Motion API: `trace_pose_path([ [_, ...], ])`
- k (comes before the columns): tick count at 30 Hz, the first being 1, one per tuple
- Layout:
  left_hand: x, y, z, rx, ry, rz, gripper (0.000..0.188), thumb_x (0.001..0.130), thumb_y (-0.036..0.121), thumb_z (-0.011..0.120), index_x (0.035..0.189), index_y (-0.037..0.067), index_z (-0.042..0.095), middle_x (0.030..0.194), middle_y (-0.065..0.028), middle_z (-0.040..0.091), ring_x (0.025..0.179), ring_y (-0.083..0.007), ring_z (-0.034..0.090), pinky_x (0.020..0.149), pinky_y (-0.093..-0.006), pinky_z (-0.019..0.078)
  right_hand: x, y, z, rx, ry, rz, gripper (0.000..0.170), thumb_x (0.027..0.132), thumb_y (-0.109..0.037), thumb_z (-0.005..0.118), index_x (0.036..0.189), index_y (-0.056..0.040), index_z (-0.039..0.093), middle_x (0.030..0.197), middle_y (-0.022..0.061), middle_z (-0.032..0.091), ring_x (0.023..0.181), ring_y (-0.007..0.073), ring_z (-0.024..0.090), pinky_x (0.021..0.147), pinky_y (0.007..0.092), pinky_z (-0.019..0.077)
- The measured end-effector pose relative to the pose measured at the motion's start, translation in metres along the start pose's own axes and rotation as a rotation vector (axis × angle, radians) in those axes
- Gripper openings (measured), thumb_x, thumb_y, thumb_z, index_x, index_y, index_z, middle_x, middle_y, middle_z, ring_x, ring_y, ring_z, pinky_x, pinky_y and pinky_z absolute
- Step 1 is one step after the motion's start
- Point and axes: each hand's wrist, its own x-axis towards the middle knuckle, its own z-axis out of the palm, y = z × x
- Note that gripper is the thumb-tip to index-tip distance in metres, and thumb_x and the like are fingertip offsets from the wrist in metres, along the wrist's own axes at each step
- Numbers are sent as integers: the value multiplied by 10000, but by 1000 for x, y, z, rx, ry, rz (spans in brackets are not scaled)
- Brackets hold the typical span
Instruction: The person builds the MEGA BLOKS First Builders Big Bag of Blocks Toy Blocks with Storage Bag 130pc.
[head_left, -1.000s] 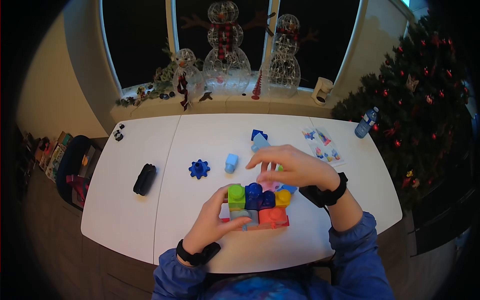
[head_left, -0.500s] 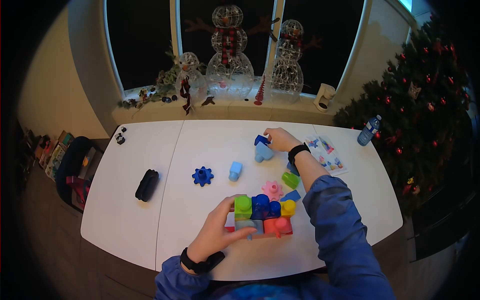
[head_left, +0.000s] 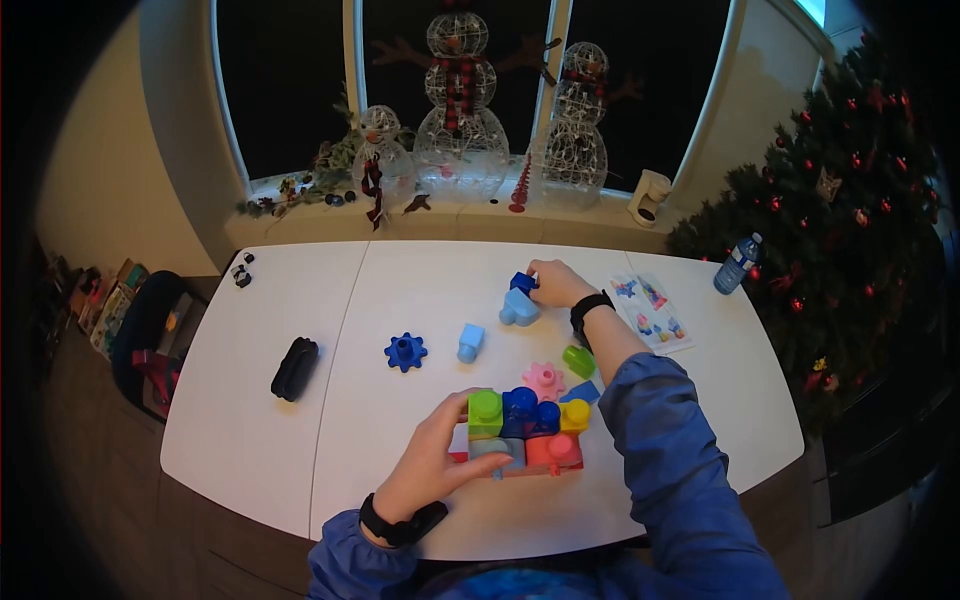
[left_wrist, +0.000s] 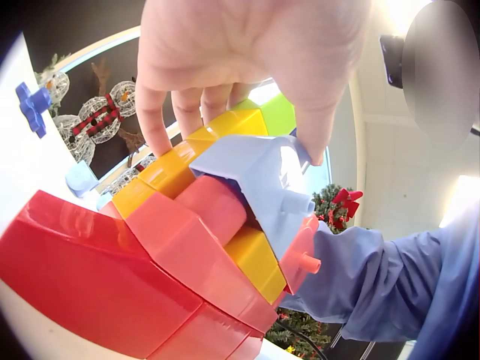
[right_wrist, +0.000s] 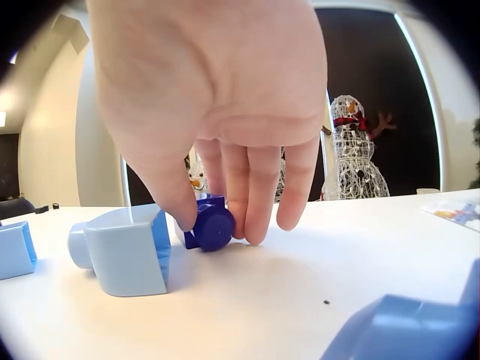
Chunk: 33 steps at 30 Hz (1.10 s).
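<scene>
- thumb and fingertips of the right hand pinch a small dark blue block lying on the table, thumb on one side, fingers on the other.
- the left hand grips the block stack near the table's front edge, its thumb against a grey-blue block and its fingers curled over the far side.
- the dark blue block looks like hollow, hard plastic, so probably light, stiff and hard to break; its glossy skin may slip a little. opposite sides seem the best hold, low down, where the fingers already sit.
- the stack likely weighs more and could come apart at its joints; a broad grasp across several blocks should suit it better than lifting by one.
- just beside the dark blue block lies a pale blue block, easy to nudge.
- farther out: a pink gear and green block beyond the stack, a dark blue gear to the left, a printed sheet to the right.
</scene>
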Motion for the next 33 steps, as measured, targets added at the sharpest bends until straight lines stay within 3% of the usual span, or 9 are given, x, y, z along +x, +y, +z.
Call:
trace_pose_path([
  [5, 0, -5, 2, -8, -2, 4, 787, 764, 209, 936, 1407, 15, 525, 1275, -145, 671, 1198, -254, 639, 1062, -364, 470, -22, -16, -50, 204, 86, 8, 328, 818, -133, 790, 1113, -14, 706, 992, 181, 751, 918, 299, 715, 838, 379, 573],
  [6, 0, -5, 2, -10, -2, 4, 788, 763, 209, 937, 1406, 14, 525, 1273, -145, 671, 1197, -255, 639, 1061, -364, 470, -28, -19, -57, 237, 159, -46, 301, 850, -129, 784, 1122, -15, 725, 972, 140, 746, 868, 228, 692, 800, 342, 561],
  [9, 1, -3, 1, 2, -3, 15, 772, 774, 220, 929, 1398, 12, 526, 1263, -150, 671, 1184, -273, 650, 1052, -374, 484, -69, -58, -101, 405, 219, -61, 292, 865, -130, 770, 1122, 5, 735, 931, 123, 740, 838, 208, 686, 780, 327, 557],
  [15, 1, 0, 1, 26, 9, 31, 744, 802, 246, 910, 1394, 13, 524, 1241, -159, 679, 1158, -295, 678, 1033, -385, 510, -170, -125, -143, 556, 219, -297, 294, 853, -74, 801, 1136, -14, 744, 937, 46, 721, 808, 113, 648, 763, 264, 518],
  [21, 0, 0, 2, -6, 12, -16, 726, 777, 185, 919, 1376, 22, 542, 1238, -116, 680, 1162, -216, 637, 1033, -350, 476, -210, -143, -139, 439, 166, -495, 267, 833, -97, 836, 1067, -29, 726, 894, 72, 705, 755, 159, 666, 698, 284, 530],
  [26, 0, -2, 3, -30, 17, -3, 705, 786, 178, 912, 1369, 27, 545, 1220, -98, 680, 1148, -195, 630, 1033, -343, 468, -220, -145, -117, 421, 162, -515, 256, 802, -59, 868, 1003, 4, 721, 984, 133, 728, 859, 286, 712, 764, 349, 571],
  [33, 0, -2, 3, -41, 6, -28, 700, 796, 175, 906, 1374, 31, 537, 1241, -93, 673, 1167, -193, 621, 1053, -348, 455, -225, -149, -109, 433, 160, -500, 245, 804, -55, 864, 998, -5, 722, 987, 130, 727, 869, 294, 720, 767, 349, 578],
])
